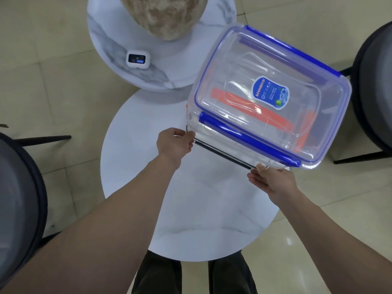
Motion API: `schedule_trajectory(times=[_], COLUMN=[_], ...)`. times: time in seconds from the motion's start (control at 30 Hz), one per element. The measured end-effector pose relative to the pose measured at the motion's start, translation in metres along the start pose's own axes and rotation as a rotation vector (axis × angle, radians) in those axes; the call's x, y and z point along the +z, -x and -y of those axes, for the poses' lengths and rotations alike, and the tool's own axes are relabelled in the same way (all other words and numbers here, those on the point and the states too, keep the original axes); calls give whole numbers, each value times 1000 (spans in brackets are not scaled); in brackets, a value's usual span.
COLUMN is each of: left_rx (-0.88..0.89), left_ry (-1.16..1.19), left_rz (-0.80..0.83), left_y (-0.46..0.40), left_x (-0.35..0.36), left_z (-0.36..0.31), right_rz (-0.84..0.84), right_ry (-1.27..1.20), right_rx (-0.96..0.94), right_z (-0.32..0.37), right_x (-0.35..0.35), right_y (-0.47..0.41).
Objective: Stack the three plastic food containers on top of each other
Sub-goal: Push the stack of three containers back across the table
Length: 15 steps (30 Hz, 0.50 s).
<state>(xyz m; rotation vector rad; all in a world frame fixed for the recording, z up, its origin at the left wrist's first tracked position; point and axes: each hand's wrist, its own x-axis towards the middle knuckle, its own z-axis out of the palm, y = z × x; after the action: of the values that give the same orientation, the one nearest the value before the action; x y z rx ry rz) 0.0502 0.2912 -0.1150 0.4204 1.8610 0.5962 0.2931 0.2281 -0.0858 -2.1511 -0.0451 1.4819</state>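
Observation:
A clear plastic container with blue clips (273,88) sits on top of a stack at the right side of the round white table (169,198). Through it shows an orange-clipped container (282,122) beneath, and under that a container with dark clips (222,154). My left hand (175,143) pinches the near left corner of the bottom container. At the near right corner, my right hand (269,179) grips the same container's edge. How far the stack overhangs the table's right rim is hidden.
A second round marble table (110,39) stands beyond, carrying a large stone-like vase (163,15) and a small white device (138,59). Dark chairs (19,198) flank both sides, another chair (375,92) at right. Beige tile floor surrounds.

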Motion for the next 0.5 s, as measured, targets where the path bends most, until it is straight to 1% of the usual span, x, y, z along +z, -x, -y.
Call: schedule_trajectory(times=[0.37, 0.5], left_rx=[135, 152], left_ry=[-98, -115], left_rz=[16, 38], left_y=[-14, -21], left_x=[17, 22], left_z=[-22, -30], right_rz=[-28, -40], right_ry=[-56, -59], right_rx=[32, 46], right_z=[7, 10], right_x=[3, 5], right_y=[-4, -5])
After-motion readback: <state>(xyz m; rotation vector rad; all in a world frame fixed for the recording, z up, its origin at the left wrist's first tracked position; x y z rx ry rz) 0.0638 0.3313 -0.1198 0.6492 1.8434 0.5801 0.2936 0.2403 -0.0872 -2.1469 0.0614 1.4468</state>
